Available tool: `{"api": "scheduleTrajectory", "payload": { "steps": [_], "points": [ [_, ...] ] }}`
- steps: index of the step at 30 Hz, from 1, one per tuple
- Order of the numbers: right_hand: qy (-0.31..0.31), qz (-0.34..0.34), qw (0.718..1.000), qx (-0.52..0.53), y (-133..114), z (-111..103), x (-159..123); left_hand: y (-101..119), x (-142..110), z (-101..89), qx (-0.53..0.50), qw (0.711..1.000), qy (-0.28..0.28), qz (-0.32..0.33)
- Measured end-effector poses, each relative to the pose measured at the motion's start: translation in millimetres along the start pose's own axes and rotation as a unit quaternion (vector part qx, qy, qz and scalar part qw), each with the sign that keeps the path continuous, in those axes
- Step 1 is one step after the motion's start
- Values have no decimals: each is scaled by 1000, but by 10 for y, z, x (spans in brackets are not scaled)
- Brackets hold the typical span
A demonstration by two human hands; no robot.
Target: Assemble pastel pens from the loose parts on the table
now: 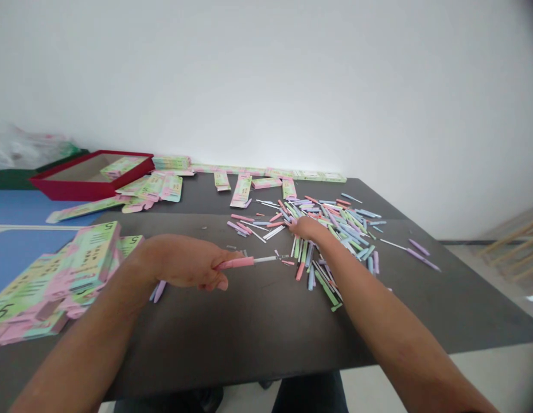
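My left hand point(189, 265) is closed around a pink pen point(238, 263) whose white tip points right, held just above the dark table point(232, 327). More pen ends stick out under its wrist. My right hand point(308, 228) reaches forward into a loose pile of pastel pens point(335, 229). Its fingers rest down among them, and whether they grip one is hidden.
A stack of pastel flat cartons point(55, 275) lies at the left. A red tray point(89, 175) with cartons in it stands at the back left. More flat cartons point(240, 186) line the table's far edge by the white wall. Stray pens point(421, 255) lie at the right.
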State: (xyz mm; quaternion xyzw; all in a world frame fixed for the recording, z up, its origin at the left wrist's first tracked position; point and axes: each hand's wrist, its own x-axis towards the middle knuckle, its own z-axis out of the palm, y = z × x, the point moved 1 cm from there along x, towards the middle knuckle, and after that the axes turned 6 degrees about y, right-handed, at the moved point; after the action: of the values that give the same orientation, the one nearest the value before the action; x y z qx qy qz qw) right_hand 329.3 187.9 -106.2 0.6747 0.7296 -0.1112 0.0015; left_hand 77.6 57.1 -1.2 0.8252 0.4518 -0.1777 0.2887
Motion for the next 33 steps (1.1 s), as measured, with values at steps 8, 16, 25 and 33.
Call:
{"api": "scheduleTrajectory", "payload": {
  "steps": [8,16,25,33],
  "points": [
    [27,-219,854,471,53,148,-635,0,29,18,-7,1000,-5,-9],
    [-22,-206,716,666,-105,219,-905,-7,90,-1,-20,999,-20,-25],
    [22,-239,647,724,-131,175,-1004,-137,170,-51,-62,997,-41,-36],
    [48,-251,656,710,-66,154,-1009,-113,170,-37,-80,995,-45,-44]
  ]
}}
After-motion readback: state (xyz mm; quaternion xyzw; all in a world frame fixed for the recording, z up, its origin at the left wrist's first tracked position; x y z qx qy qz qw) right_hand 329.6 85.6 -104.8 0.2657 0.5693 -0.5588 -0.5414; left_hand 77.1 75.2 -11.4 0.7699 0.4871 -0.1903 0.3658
